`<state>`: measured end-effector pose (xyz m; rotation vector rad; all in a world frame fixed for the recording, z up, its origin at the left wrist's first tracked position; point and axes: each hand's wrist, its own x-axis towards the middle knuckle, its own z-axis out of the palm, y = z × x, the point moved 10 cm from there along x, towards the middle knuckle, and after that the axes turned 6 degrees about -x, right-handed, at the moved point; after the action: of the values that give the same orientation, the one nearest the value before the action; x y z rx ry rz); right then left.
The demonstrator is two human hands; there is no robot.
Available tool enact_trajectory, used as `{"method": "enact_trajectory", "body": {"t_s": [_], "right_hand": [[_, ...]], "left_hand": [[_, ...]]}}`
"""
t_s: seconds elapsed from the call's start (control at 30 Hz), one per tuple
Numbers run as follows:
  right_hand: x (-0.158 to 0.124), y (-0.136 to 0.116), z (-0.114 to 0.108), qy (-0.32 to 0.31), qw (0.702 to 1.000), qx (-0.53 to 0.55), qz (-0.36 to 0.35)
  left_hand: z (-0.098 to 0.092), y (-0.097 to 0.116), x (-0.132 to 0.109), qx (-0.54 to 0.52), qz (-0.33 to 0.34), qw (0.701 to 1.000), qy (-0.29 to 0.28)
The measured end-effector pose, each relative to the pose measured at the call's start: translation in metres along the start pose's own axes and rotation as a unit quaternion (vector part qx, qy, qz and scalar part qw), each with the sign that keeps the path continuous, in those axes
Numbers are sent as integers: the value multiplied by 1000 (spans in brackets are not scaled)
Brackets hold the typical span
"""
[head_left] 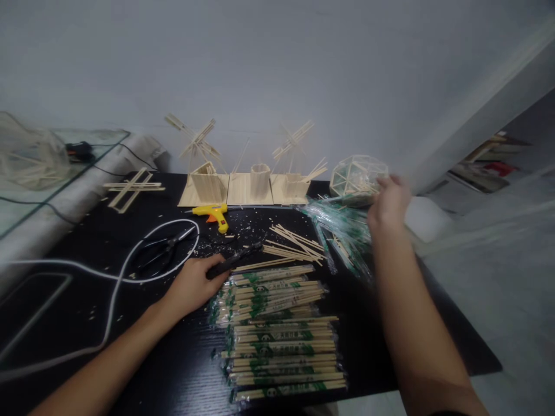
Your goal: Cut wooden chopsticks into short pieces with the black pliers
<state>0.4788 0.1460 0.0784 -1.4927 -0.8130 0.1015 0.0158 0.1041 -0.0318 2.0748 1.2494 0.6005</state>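
One bare left hand (196, 284) holds a slim black tool (236, 260) beside plastic-wrapped pale wooden chopsticks (286, 349), while the blurred right hand (390, 201), grip impossible to tell, seems at a reaching step near a faceted pale-stick dome (350, 178), calling next for care around crumpled green-and-clear wrappers (340, 218) below it.

"What carries the things?"
"A black table (366, 352), wood-grained."
"And near the left hand (197, 283)?"
"Wrapped chopsticks (284, 349) just right of it, a white cable (121, 279) looping to its left, a yellow glue gun (213, 215) beyond it."
"By the right hand (390, 202)?"
"Crumpled plastic wrappers (336, 218) to its left; loose sticks (289, 252) farther left."
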Motion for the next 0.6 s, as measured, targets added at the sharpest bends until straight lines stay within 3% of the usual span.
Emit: {"method": "enact_trajectory", "body": {"t_s": [0.07, 0.1, 0.17, 0.23, 0.3, 0.33, 0.37, 0.43, 0.6], "right_hand": [[-21, -19, 11, -29, 999, 9, 15], [-36, -35, 24, -84, 996, 11, 0], [-78, -68, 62, -267, 962, -21, -52], [-132, -90, 92, -433, 889, -95, -113], [-189, -94, 113, -572, 778, -184, -183], [-211, -88, 119, -613, 731, -225, -197], [-228, -81, 124, -642, 693, -254, -207], [-251, -66, 132, -668, 646, -294, -226], [-268, -43, 142, -674, 623, -315, -242]], "left_hand": [[-1, 1, 0, 1, -2, 1000, 2], [-1, 1, 0, 5, -4, 1000, 2], [-2, 0, 0, 16, -11, 1000, 2], [-3, -2, 0, 25, -16, 1000, 3], [-4, -4, 1, 29, -20, 999, 8], [-5, -5, 1, 29, -23, 999, 11], [-6, -7, 2, 28, -27, 999, 14], [-7, -9, 2, 27, -36, 999, 17], [-7, -9, 2, 32, -40, 999, 11]]}}
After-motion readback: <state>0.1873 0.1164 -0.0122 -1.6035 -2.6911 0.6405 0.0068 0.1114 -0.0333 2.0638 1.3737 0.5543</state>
